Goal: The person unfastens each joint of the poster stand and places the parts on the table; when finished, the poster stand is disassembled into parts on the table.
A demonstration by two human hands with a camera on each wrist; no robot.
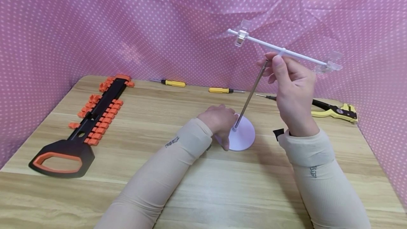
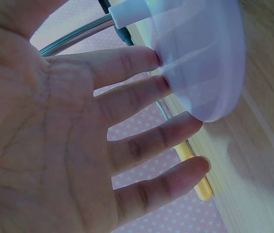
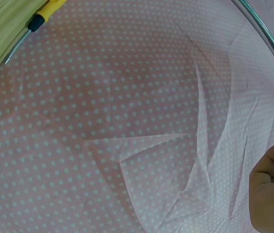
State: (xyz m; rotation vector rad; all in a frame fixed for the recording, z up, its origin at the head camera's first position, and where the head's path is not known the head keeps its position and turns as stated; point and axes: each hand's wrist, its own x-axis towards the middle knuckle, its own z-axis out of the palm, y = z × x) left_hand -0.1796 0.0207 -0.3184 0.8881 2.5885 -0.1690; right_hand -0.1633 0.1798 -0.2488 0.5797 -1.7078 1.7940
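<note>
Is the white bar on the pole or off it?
Off: the right hand holds the white bar beside the pole, whose tip shows bare.

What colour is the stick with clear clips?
The stick is white, clearest in the head view.

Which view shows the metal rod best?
The head view: the metal rod shows from the round base to the right hand. Left wrist view: a short stretch; right wrist view: part at upper right.

Clock centred on base [image 1: 244, 139], on table [image 1: 143, 119]. Rod [image 1: 251, 94] in base, top toward 1; left hand [image 1: 219, 120] touching at 9; crossbar [image 1: 302, 55] above, toward 1. Far 9: rack [image 1: 105, 102]. 10: screwdriver [image 1: 174, 83]. 12: another screwdriver [image 1: 219, 90]. 3: pliers [image 1: 341, 111].
</note>
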